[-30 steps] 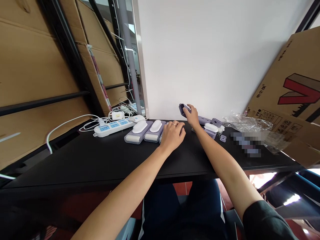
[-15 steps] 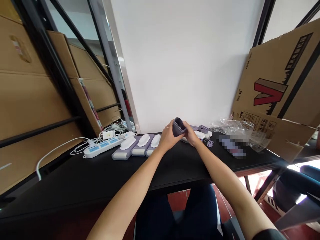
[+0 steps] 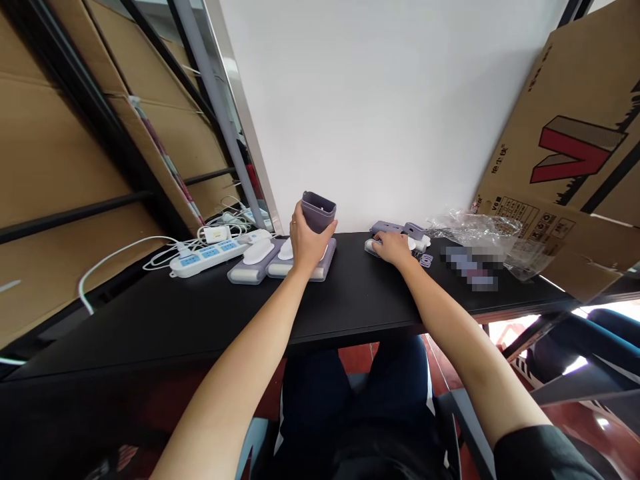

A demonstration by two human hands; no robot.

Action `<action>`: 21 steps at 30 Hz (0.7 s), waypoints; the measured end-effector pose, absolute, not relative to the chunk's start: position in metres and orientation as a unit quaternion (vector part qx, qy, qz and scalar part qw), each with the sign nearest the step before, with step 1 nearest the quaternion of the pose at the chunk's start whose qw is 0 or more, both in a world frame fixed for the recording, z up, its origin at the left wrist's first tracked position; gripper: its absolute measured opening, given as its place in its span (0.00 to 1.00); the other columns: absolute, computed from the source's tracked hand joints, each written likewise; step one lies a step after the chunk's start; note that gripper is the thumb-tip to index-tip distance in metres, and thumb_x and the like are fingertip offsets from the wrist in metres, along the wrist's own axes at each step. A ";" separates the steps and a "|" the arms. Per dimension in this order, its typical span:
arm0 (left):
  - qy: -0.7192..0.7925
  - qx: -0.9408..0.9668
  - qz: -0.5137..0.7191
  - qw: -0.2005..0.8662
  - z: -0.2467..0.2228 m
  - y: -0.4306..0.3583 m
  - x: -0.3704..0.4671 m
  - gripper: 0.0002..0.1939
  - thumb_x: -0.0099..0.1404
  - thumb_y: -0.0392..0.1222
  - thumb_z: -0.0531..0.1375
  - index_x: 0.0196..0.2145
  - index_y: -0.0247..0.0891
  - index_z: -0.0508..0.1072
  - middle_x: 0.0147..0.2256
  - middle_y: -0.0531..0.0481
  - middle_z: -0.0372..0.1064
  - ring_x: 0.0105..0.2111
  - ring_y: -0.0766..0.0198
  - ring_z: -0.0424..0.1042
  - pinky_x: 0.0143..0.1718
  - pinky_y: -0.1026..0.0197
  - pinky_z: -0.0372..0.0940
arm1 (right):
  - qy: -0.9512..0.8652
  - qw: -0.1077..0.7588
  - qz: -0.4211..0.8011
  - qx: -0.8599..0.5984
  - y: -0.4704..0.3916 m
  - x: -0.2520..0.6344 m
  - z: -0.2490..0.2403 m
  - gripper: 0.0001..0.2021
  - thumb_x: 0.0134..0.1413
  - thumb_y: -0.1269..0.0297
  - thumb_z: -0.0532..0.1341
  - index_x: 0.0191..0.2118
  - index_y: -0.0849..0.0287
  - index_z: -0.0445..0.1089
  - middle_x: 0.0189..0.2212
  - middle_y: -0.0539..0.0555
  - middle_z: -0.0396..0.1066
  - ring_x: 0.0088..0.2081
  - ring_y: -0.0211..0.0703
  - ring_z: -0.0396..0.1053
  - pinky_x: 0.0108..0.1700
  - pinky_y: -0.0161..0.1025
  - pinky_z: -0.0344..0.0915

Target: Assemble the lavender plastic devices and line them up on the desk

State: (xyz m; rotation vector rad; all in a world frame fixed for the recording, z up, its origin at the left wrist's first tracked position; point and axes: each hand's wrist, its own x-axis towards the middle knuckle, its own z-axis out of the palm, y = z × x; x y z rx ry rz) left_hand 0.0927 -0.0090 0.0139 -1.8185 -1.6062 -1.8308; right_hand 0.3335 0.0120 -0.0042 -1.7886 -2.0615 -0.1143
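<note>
My left hand (image 3: 306, 241) is wrapped round a purple-grey hollow case (image 3: 319, 212), its open end facing up. Below and behind that hand, purple devices with white oval pads (image 3: 259, 251) lie side by side on the black table. My right hand (image 3: 393, 247) rests over a white and clear part (image 3: 371, 247) on the table; its fingertips curl down onto it. Just behind are purple case pieces (image 3: 387, 228), and small purple clips (image 3: 426, 260) lie to the right of the hand.
A white power strip (image 3: 210, 257) with tangled cables sits at the left. Clear plastic wrap (image 3: 480, 228) and a blurred-out item (image 3: 470, 268) lie at the right, before a large cardboard box (image 3: 560, 180). Another person's leg (image 3: 585, 347) shows at the right edge.
My hands have moved apart. The left one has carried the case left and up; the right one has let go of it and moved down to the white and clear part.
</note>
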 end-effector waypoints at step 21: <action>-0.527 -0.636 -0.558 0.079 0.015 -0.012 0.094 0.47 0.63 0.54 0.67 0.73 0.43 0.52 0.66 0.35 0.63 0.67 0.41 0.63 0.67 0.43 0.58 | -0.824 0.260 -0.063 -0.499 -0.023 0.298 0.002 0.22 0.72 0.48 0.54 0.57 0.57 0.74 0.49 0.63 0.77 0.54 0.60 0.71 0.56 0.52 0.59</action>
